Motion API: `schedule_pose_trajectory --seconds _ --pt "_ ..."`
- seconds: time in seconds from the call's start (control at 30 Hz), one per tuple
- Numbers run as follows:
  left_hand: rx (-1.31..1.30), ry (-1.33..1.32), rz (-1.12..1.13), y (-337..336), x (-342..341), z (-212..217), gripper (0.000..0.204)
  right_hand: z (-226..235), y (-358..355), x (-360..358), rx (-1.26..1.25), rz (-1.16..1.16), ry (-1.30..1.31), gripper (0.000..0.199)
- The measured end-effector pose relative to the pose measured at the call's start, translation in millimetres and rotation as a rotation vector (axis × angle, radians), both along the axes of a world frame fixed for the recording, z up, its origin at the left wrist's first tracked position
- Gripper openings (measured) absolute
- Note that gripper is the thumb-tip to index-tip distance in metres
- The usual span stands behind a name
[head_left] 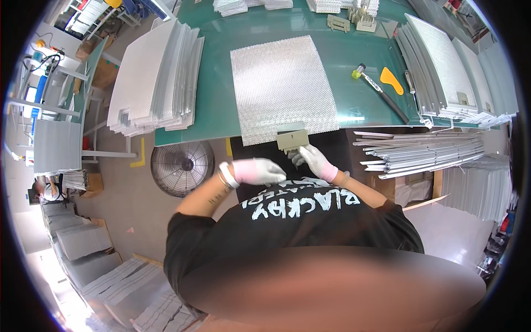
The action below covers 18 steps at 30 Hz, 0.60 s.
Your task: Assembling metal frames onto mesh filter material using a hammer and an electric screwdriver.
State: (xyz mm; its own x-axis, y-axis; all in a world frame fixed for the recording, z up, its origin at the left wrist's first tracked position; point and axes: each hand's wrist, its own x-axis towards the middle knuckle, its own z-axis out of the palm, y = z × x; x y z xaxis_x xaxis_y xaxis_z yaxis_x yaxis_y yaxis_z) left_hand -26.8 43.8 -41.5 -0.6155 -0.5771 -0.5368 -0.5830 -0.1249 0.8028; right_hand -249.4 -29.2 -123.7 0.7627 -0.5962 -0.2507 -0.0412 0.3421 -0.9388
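A silvery mesh panel [285, 83] lies on the green table [215, 105], its near edge at the table's front edge. At that near edge, right of the panel's middle, sits an olive-grey plastic bracket [292, 141] with a slot and small tabs. My right hand [316, 161], in a white and pink glove, grips the bracket's near right corner. My left hand [257, 171], gloved alike, is to the left and nearer my body, apart from the bracket. Its fingers point right, loosely bent and open, with nothing visible in them.
Stacked mesh panels stand at left [155, 77] and right [437, 66]. A hammer [381, 94] and an orange scraper [391, 81] lie right of the panel. More brackets [338, 23] are at the back. Metal strips [420, 152] lie below the table's right side; a fan [182, 166] stands left.
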Motion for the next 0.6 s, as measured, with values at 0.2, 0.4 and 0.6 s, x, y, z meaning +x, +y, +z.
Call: schedule_pose_trajectory --seconds 0.2,0.4,0.6 --pt "-1.193 -0.449 0.051 -129 18 32 0.064 23 1 20 -0.028 -0.171 -0.017 0.042" --pt "-1.160 -0.517 0.080 -109 -64 -3 0.069 -1 14 -24 0.038 -0.883 -0.122 0.034" --pt "-1.088 -0.607 0.195 -96 -89 4 0.064 -11 -16 -47 0.064 -0.703 -0.084 0.025"
